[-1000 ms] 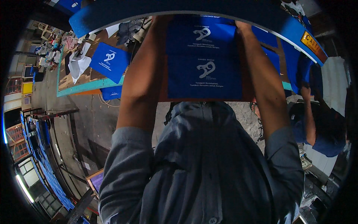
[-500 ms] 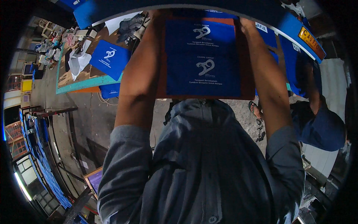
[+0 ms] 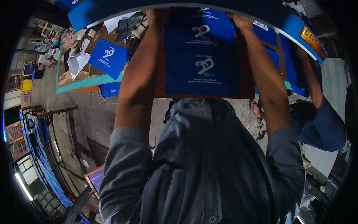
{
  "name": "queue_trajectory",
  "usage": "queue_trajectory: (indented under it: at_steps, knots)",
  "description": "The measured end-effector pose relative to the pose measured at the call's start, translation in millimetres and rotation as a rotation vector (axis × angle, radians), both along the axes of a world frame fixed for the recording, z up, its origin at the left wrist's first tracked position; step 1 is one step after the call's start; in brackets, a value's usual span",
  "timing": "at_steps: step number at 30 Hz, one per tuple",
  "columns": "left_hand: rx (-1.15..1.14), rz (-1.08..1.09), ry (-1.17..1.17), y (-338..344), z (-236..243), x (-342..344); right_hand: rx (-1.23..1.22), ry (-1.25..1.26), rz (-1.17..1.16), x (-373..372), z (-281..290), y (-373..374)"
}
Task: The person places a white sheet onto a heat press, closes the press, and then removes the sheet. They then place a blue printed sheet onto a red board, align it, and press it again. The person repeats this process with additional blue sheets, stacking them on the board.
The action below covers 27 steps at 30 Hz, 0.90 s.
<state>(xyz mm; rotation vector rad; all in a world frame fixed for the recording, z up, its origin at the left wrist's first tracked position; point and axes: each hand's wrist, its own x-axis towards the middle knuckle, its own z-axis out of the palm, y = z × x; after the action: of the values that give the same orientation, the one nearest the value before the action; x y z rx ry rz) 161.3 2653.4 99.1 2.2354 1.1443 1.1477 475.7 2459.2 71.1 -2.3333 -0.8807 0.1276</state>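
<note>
A flat brown board [image 3: 248,56] is held out in front of the chest, and two blue printed sheets [image 3: 203,72] are laid on it, one above the other, each bearing a white emblem. The board is gripped at its far corners. The left hand [image 3: 158,16] is closed over the far left corner, and the right hand [image 3: 240,21] is closed over the far right corner; the fingertips are hidden behind the board's edge. Both forearms are run along the board's side edges.

The near edge of the board is located just above the grey shirt collar. The far edge is located close under a curved blue panel [image 3: 283,20] that spans the top of the view.

To the left, a worktable [image 3: 89,80] with a teal edge is seen, well apart from the board. A single blue sheet [image 3: 109,58], white cloth [image 3: 76,61] and a dark bundle [image 3: 128,26] are carried on it. Bare concrete floor [image 3: 93,119] is left open between the table and the body.

To the right, another person in a blue shirt [image 3: 320,127] is positioned near the right forearm, so little room is left on that side.
</note>
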Motion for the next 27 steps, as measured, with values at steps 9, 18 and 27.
queue_trajectory:
  at_steps: [9,18,27]
  knots:
    - [0.013,-0.025,-0.006,7.3,-1.1,1.7,0.049,0.093,-0.020,0.8,3.7,6.1]
    - [0.037,-0.066,0.005,5.0,-3.8,-6.1,-0.187,-0.274,0.127,3.3,-8.6,-11.3]
    - [0.061,-0.100,-0.002,1.4,0.5,-11.2,-0.176,-0.363,0.164,-16.0,11.7,-14.5]
